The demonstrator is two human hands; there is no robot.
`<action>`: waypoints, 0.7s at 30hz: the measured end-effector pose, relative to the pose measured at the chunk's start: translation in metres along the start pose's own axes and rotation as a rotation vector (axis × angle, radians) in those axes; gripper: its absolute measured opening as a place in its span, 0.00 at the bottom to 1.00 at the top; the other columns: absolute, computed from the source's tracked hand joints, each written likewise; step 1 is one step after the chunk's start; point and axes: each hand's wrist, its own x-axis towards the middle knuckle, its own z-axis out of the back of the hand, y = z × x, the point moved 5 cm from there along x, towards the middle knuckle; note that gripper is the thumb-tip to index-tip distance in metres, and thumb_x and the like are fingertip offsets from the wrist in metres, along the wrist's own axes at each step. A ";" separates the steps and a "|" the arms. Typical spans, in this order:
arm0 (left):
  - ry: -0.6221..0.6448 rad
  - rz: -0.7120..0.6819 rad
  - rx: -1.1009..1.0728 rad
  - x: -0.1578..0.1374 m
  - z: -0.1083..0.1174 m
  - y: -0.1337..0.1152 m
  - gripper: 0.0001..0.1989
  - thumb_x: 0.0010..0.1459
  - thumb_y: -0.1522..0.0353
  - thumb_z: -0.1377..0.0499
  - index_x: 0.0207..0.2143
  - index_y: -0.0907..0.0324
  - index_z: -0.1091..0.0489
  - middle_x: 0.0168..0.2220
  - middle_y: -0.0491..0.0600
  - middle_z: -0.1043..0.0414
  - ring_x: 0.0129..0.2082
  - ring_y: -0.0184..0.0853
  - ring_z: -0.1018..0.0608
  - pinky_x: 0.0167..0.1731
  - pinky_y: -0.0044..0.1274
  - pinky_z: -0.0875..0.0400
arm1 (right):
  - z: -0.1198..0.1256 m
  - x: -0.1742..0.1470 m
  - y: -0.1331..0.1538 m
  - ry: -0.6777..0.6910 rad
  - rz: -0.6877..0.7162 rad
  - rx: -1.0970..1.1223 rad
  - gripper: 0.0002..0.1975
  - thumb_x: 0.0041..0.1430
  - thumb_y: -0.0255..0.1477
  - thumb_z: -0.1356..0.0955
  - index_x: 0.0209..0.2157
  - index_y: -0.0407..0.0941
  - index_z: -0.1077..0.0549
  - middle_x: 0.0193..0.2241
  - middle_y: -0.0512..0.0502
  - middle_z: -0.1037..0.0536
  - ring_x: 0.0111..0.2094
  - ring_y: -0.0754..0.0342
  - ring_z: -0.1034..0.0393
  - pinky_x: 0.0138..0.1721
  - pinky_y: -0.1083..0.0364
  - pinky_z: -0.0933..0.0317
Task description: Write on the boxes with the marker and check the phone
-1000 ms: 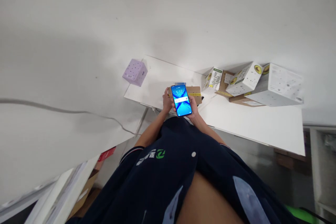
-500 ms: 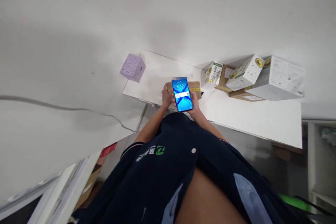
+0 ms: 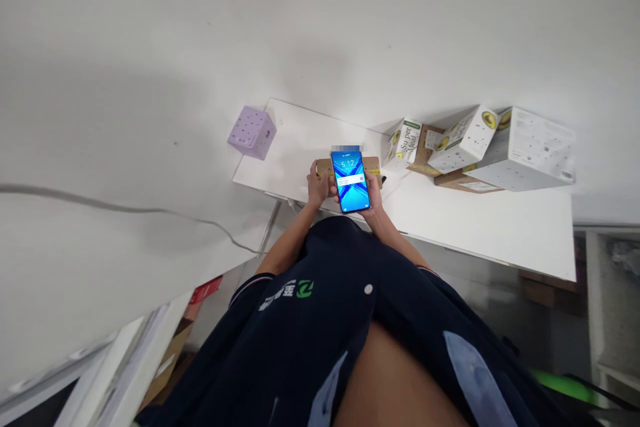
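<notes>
A smartphone (image 3: 351, 192) with a lit blue lock screen reading 5:12 is held upright in my right hand (image 3: 375, 197), whose fingers wrap round its edges from behind. Behind the phone lies a small brown cardboard box (image 3: 373, 164) with a yellow strip, on the white table (image 3: 295, 140). My left hand (image 3: 317, 188) grips the left end of this box, fingers closed over it. The phone covers the middle of the box. A small black item (image 3: 384, 181) pokes out by the box's right end; its kind is unclear.
A purple box (image 3: 253, 133) stands at the table's left end. Toward the right back are a white Super Meal box (image 3: 403, 142), a brown carton (image 3: 429, 147) and larger white avocado-printed boxes (image 3: 523, 150). A grey cable (image 3: 125, 203) hangs at left. A white shelf (image 3: 603, 293) stands at right.
The phone has shifted slightly to the right in front of the cardboard box. Both hands keep their holds, and the camera view has moved a little.
</notes>
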 end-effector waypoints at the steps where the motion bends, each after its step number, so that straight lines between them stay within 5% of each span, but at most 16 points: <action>1: 0.000 0.007 -0.004 0.001 0.000 0.000 0.29 0.64 0.57 0.46 0.64 0.61 0.40 0.48 0.58 0.24 0.49 0.43 0.23 0.51 0.31 0.31 | 0.000 0.000 0.001 0.007 0.005 0.002 0.23 0.63 0.44 0.43 0.47 0.42 0.31 0.35 0.41 0.19 0.37 0.46 0.24 0.36 0.45 0.26; 7: 0.000 0.009 -0.013 0.003 -0.001 0.002 0.29 0.63 0.60 0.46 0.64 0.62 0.41 0.44 0.57 0.23 0.46 0.42 0.22 0.51 0.32 0.31 | -0.003 -0.004 0.007 0.032 0.056 0.001 0.24 0.63 0.44 0.44 0.46 0.42 0.30 0.35 0.42 0.19 0.38 0.46 0.23 0.36 0.45 0.26; 16: 0.017 -0.054 0.043 -0.002 0.004 0.002 0.30 0.64 0.59 0.49 0.66 0.58 0.45 0.58 0.59 0.32 0.59 0.46 0.31 0.59 0.36 0.37 | 0.012 -0.022 0.019 -0.003 0.113 -0.038 0.24 0.57 0.45 0.39 0.48 0.44 0.30 0.37 0.42 0.19 0.38 0.45 0.23 0.37 0.43 0.26; 21: 0.020 -0.018 0.023 -0.002 0.005 0.001 0.28 0.64 0.60 0.48 0.65 0.56 0.44 0.61 0.58 0.35 0.61 0.47 0.33 0.61 0.38 0.39 | 0.043 -0.050 0.028 -0.206 0.191 -0.079 0.28 0.52 0.48 0.36 0.49 0.45 0.30 0.39 0.41 0.20 0.38 0.44 0.23 0.36 0.43 0.26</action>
